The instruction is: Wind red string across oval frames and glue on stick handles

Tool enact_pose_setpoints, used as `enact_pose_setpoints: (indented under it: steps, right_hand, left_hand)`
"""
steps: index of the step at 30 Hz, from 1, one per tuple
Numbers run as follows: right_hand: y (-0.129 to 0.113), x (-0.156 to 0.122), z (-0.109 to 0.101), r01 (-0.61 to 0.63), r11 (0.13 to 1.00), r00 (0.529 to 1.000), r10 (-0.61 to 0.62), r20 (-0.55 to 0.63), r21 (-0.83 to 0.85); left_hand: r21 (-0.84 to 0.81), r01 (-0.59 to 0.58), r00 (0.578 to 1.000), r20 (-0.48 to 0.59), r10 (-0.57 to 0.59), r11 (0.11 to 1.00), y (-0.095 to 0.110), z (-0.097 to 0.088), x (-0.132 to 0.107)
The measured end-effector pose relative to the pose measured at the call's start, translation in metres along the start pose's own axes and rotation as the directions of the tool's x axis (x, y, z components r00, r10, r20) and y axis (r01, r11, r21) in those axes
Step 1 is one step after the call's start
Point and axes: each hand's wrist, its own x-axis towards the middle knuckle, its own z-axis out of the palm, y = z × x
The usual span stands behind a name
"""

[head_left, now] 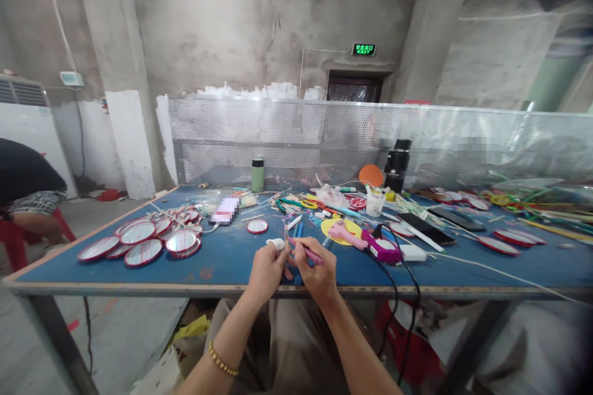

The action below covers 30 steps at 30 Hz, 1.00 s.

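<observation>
My left hand [267, 268], with a white wrap on one finger, is closed around a thin pale stick [286, 236] that points up from the fingertips. In my right hand [320, 266] is a pinkish-purple pen-shaped tool [311, 252], its front end close against the stick. Whether the tip touches the stick is too small to tell. Just beyond my hands lie blue pens [299, 228] and a white pen [293, 222]. A small round mirror with a red rim [257, 226] rests farther left.
Several red-rimmed mirrors [139, 232] are heaped at the left. A purple glue gun [382, 247] lies at my right, with dark cables running off the table edge [222, 289]. A green bottle [257, 175] and a black flask [397, 166] stand near the perforated metal screen [278, 129].
</observation>
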Motion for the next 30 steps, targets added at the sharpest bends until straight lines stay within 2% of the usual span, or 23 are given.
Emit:
enact_pose_setpoints:
  steps: [30]
  right_hand:
    - [-0.0011, 0.0011, 0.0002, -0.005, 1.000, 1.000, 0.005, 0.000, -0.010]
  left_hand:
    - [0.009, 0.008, 1.000, 0.001, -0.008, 1.000, 0.0020, -0.0001, -0.0008]
